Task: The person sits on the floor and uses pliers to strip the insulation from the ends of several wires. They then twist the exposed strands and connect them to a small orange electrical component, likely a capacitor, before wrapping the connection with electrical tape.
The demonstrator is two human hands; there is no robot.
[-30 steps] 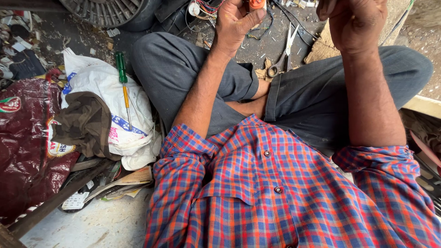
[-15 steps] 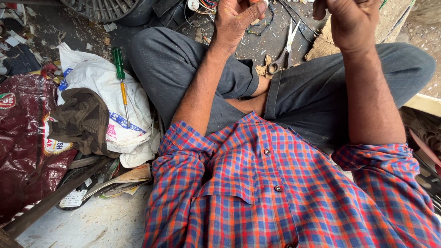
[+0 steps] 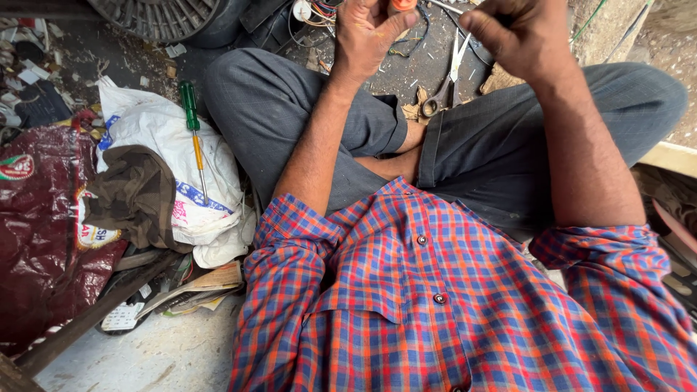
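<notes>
An orange-capped object (image 3: 401,6) is gripped at twelve o'clock by the left hand (image 3: 367,36), its fingers curled shut around it. The right hand (image 3: 519,33), at one o'clock, is clenched; whatever it holds cannot be told. Scissors (image 3: 444,80) are seen lying on the floor between the knees, and a green-handled screwdriver (image 3: 193,131) is laid on a white bag (image 3: 156,134) at nine o'clock.

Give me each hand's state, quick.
Left hand: closed on a small orange-tipped object.
Right hand: fingers curled shut; what it holds, if anything, cannot be told.
</notes>
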